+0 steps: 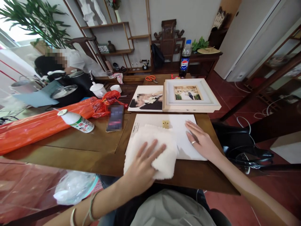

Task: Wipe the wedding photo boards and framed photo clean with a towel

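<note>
My left hand [141,168] lies flat with fingers spread on a white fluffy cloth [164,157] that covers the near left part of a white board [185,125] on the wooden table [98,144]. My right hand [199,141], a ring on one finger, rests open and flat on the board's right side. A small tan metal hanger [166,124] sits on the board just beyond the cloth. Behind the board lie a white picture frame [190,99] with a photo in it and an unframed photo print [147,99].
A phone [115,117], a white bottle lying on its side [76,121] and a long orange plastic bag [47,121] lie at left. A teapot [97,89], orange scissors [151,78] and a cola bottle [185,59] stand farther back. A person sits at far left. A black bag [242,147] lies on the floor at right.
</note>
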The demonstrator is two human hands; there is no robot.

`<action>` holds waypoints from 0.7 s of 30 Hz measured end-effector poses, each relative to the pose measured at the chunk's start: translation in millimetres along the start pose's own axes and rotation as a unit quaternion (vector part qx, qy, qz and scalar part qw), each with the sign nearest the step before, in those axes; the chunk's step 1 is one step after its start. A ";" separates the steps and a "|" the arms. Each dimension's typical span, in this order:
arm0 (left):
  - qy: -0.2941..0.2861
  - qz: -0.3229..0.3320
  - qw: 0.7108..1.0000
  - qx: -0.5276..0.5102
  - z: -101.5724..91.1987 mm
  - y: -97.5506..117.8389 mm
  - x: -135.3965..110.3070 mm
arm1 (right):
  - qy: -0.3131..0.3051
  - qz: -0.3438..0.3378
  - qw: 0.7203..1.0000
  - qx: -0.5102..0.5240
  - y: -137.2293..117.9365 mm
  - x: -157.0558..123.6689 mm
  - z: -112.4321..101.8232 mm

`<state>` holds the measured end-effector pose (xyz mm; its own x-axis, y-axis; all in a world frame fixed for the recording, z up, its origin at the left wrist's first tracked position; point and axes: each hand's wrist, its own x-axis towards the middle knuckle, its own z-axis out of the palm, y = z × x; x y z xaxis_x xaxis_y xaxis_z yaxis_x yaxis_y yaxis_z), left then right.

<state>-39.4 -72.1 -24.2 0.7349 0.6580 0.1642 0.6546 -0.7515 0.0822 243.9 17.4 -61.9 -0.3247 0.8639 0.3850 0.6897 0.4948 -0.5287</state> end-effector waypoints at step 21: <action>-0.007 0.017 1.000 0.004 4.9 7.0 -10.9 | -0.008 -0.005 1.000 -0.003 1.3 0.4 -0.5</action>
<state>-41.9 -84.3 -30.2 0.7586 0.6333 0.1532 0.6310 -0.7727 0.0696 244.9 18.3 -62.1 -0.3416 0.8601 0.3789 0.6895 0.5033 -0.5208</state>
